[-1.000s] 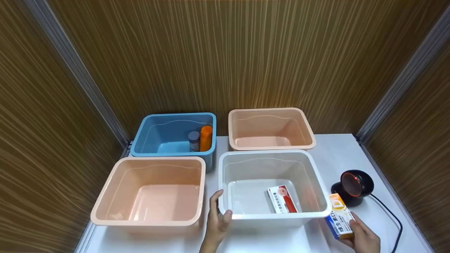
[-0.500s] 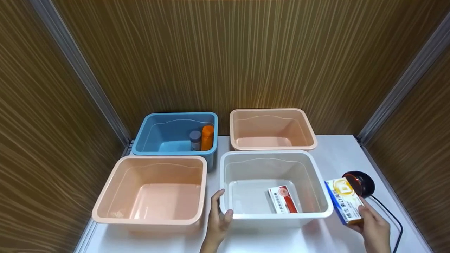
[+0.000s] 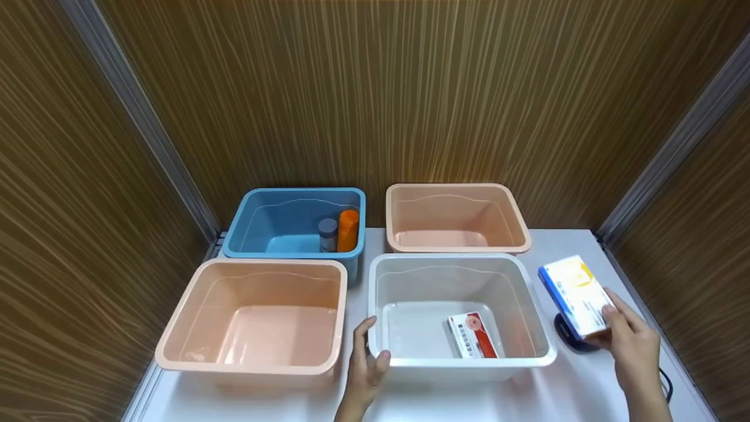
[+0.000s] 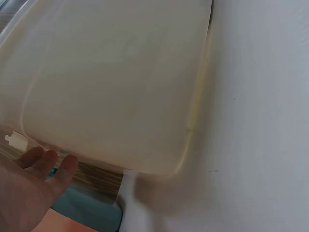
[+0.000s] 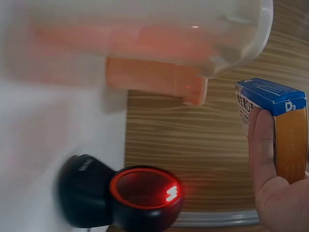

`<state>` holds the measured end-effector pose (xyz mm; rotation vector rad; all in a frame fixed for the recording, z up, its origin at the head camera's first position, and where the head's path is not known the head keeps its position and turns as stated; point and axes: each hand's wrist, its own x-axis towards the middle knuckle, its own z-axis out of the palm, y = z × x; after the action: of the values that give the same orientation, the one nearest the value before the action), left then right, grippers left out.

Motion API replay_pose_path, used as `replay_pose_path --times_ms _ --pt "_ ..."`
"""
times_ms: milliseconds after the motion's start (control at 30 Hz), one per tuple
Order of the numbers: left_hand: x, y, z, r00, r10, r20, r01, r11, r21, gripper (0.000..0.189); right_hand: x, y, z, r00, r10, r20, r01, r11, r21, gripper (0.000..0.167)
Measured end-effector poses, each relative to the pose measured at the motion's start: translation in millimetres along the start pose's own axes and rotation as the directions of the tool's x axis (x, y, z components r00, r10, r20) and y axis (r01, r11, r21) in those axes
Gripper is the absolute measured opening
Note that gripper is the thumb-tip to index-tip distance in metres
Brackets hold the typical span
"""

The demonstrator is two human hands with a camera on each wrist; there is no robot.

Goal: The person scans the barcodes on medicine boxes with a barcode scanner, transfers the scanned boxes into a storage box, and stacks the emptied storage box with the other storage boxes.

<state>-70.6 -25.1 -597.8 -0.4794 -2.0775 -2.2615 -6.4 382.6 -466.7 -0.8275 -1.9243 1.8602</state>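
In the head view my left hand [image 3: 364, 372] holds the front left corner of the white bin [image 3: 463, 363], thumb at the front rim and fingers along the left side. A white medicine box with a red end [image 3: 472, 335] lies inside that bin. Right of the bin, my right hand [image 3: 634, 340] grips a blue, white and orange vitamin D box [image 3: 577, 296] by its lower end, tilted and raised above a black barcode scanner. The right wrist view shows the scanner [image 5: 145, 193] with its red light on, and the box's blue end [image 5: 273, 94] marked D3.
A peach bin [image 3: 252, 370] stands left of the white one. Behind are a blue bin [image 3: 293, 256] with a grey-capped bottle [image 3: 328, 234] and an orange bottle [image 3: 348, 231], and another peach bin [image 3: 457, 249]. Wood-grain panels [image 3: 375, 88] enclose the white table [image 3: 562, 246].
My right hand has lifted the vitamin D box up and away from me, from beside the scanner's face to over it, covering most of the scanner. The left hand stays at the white bin's corner.
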Motion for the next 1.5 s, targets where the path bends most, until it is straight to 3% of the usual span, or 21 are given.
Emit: replay_pose_path --times_ms 167,367,767,833,1033,1133,1300,1500 --pt "-0.3 1.6 0.3 1.0 -0.018 -0.003 0.018 1.0 0.0 0.068 6.5 -19 12 0.984 -0.157 0.09 0.165 0.981 -0.098 0.053" --pt "-0.5 2.5 0.6 1.0 -0.021 -0.005 0.021 1.0 -0.004 0.068 19.4 -35 29 0.951 -0.266 0.159 0.299 0.925 -0.237 0.054" --pt "-0.3 2.5 0.4 1.0 -0.03 -0.01 0.03 1.0 0.0 0.066 48.0 -65 64 0.883 -0.373 0.283 0.455 0.827 -0.33 0.055" --pt "-0.2 2.2 0.4 1.0 -0.026 -0.013 0.026 1.0 0.0 0.066 50.6 -73 71 0.873 -0.385 0.299 0.477 0.803 -0.356 0.054" --pt "0.5 -0.3 0.3 0.998 0.054 -0.01 -0.054 0.999 -0.004 0.064 60.1 -90 97 0.817 -0.484 0.313 0.576 0.681 -0.452 0.049" --pt "1.1 -1.6 0.0 0.997 0.076 -0.012 -0.077 0.997 -0.006 0.064 66.7 -96 111 0.797 -0.509 0.324 0.602 0.634 -0.485 0.047" --pt "1.7 -1.8 -0.2 0.998 0.065 -0.016 -0.065 0.998 -0.006 0.064 77.9 -104 131 0.794 -0.491 0.358 0.606 0.599 -0.523 0.047" --pt "2.4 -0.2 0.0 0.999 0.036 -0.02 -0.036 0.999 -0.002 0.064 93.8 -113 151 0.828 -0.406 0.385 0.56 0.619 -0.551 0.052"
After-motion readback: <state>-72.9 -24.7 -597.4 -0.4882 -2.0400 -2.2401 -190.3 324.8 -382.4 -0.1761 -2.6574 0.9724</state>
